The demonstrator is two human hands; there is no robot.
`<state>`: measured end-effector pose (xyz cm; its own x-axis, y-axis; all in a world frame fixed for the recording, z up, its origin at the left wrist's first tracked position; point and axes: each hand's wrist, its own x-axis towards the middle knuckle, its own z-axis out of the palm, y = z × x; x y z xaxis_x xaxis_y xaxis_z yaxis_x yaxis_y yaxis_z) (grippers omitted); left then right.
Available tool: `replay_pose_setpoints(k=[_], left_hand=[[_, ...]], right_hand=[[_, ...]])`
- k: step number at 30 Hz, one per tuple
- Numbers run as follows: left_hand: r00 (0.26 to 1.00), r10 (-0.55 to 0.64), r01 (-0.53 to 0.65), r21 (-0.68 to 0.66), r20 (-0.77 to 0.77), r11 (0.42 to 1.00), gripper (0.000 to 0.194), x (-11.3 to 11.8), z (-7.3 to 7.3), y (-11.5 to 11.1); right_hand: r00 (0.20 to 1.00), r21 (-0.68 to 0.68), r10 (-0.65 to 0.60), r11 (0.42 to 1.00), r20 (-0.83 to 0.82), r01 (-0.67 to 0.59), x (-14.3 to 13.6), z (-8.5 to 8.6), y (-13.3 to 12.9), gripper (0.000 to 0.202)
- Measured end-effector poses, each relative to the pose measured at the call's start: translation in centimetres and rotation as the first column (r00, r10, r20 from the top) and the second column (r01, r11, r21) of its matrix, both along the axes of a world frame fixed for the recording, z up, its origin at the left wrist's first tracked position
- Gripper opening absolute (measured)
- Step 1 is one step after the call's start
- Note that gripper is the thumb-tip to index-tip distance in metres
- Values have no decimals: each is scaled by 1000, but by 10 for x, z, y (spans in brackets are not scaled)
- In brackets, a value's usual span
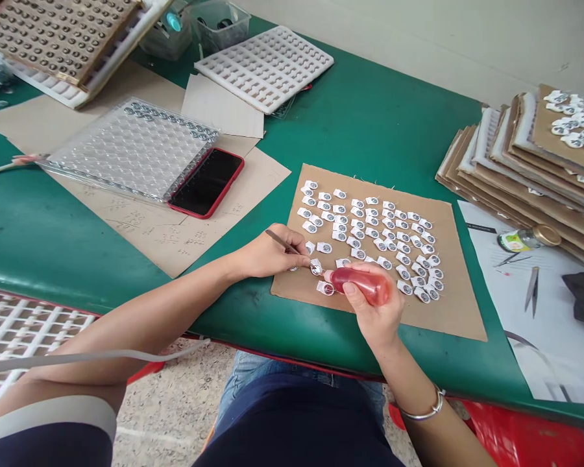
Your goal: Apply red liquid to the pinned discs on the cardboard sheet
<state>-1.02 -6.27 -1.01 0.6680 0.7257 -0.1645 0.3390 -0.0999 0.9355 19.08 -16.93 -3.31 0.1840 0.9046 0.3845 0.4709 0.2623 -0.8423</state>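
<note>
My left hand (275, 251) is closed around thin dark tweezers (278, 240), whose tip lies by a small white tagged piece (316, 266) on a brown cardboard sheet (448, 318). In my right hand (382, 314) is a soft red bottle (365, 285), squeezed between thumb and fingers, its nozzle pointing left close to the same piece. Just below the nozzle lies another white piece (326, 288) with a reddish centre. Many similar white pieces with round dark-printed discs (357, 224) are spread in uneven rows over the cardboard.
A red-edged phone (207, 183) lies beside a clear tray (126, 152) on cardboard at the left. Behind are a white grid tray (267, 68) and plastic tubs. At right stand stacked cardboard sheets (506, 175), a small jar (528, 239) and spare tweezers (532, 290).
</note>
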Motion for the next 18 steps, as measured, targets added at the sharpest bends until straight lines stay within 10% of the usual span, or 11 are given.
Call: replay_pose_setpoints(k=[18], left_hand=[[1000,-12,12,25,-6,1000,16,0,0,0]], right_hand=[[1000,33,8,999,27,-9,-2,0,-3,29]])
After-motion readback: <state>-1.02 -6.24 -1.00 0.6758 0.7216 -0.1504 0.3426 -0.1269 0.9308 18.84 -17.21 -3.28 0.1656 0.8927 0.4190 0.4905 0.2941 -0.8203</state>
